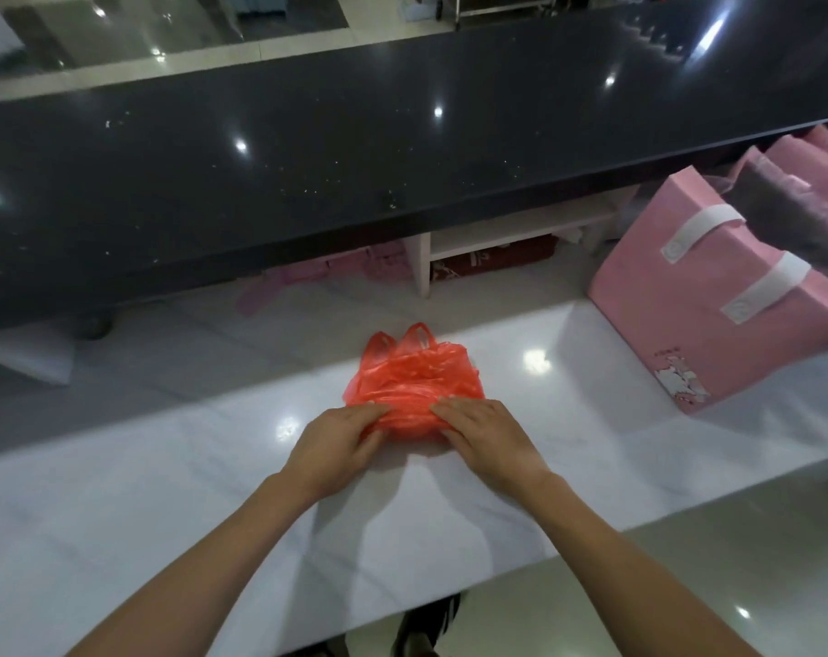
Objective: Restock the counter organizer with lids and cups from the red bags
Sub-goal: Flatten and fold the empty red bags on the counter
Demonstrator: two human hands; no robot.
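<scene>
Your left hand (338, 436) and right hand (485, 436) reach forward side by side, fingers curled onto the near edge of the red bag (414, 379), gripping its plastic. The bag sits on the white counter (165, 490), a pink box (715, 296) to its right.

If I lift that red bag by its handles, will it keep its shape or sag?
The red bag is thin, crinkled plastic, so it will likely sag around its contents. The bulge under the left hand and right hand looks rounded, so it may swing. Probably light.
</scene>
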